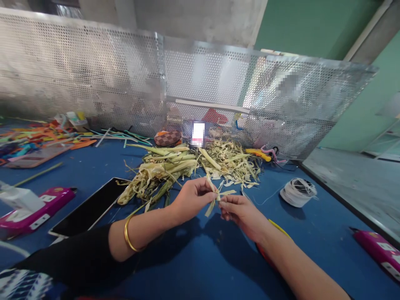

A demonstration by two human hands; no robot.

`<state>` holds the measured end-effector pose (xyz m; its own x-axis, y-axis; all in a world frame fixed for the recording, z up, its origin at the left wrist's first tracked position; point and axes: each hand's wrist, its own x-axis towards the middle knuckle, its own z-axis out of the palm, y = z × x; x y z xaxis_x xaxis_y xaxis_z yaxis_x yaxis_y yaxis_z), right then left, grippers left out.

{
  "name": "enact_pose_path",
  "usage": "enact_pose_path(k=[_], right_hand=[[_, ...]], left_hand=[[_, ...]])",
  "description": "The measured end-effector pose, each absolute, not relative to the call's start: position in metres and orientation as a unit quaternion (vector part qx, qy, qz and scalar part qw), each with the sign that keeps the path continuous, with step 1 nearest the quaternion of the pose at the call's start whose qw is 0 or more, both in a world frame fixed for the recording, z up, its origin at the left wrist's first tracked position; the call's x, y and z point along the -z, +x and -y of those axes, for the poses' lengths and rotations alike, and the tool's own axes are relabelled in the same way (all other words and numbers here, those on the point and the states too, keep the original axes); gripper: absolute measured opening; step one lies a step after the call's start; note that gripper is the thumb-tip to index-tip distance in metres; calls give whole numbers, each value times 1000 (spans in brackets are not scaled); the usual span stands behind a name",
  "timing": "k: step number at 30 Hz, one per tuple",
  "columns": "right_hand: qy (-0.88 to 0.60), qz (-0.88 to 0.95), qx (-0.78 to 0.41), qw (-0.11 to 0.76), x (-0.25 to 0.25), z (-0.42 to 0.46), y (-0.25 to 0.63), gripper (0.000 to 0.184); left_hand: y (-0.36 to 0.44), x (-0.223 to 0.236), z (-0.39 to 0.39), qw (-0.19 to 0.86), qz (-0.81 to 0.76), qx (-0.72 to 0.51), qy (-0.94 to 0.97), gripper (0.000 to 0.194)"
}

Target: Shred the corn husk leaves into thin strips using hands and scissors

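Over the blue table (325,246), my left hand (194,196) and right hand (242,209) pinch crossed husk strips (218,195), seemingly part-formed, ends loose, husk pile (165,166) apparently unworked.

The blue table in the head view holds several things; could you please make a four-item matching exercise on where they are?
1. pale yellow husk strips
2. round white cord coil
3. flat black-screened device
4. brown checkered pouch

A. beside magenta power strip with white adapter
B. in left hand and right hand
C. near perforated metal screen
D. right of both hands

1-B, 2-D, 3-A, 4-C
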<state>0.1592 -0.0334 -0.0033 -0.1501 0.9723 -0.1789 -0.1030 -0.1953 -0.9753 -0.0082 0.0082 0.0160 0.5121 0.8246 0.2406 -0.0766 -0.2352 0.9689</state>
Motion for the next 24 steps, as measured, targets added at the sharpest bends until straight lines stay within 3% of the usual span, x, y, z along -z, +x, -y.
enact_pose_path(k=[3,6,9,11,15,18,24], right_hand=[[-489,482,-569,453,4,37,157,28],[-525,595,-410,450,-1,41,156,21],[-519,708,-215,428,-10,42,160,15],[-511,735,-177,409,-13,41,165,14],[-529,646,-408,367,-13,34,171,21],[-496,533,-559,397,-7,32,167,29],[-480,419,-615,465,5,35,155,29]], left_hand=[[-8,-10,-13,478,-324,-427,696,7],[-9,-5,-15,449,-356,-395,718,7],[-9,-5,-13,507,-340,-323,723,7],[-9,-8,-9,579,-301,-273,706,10],[-10,-19,-3,691,-244,-240,637,16],[-9,-22,-2,692,-254,-305,603,18],[-5,-14,-7,618,-330,-426,573,15]])
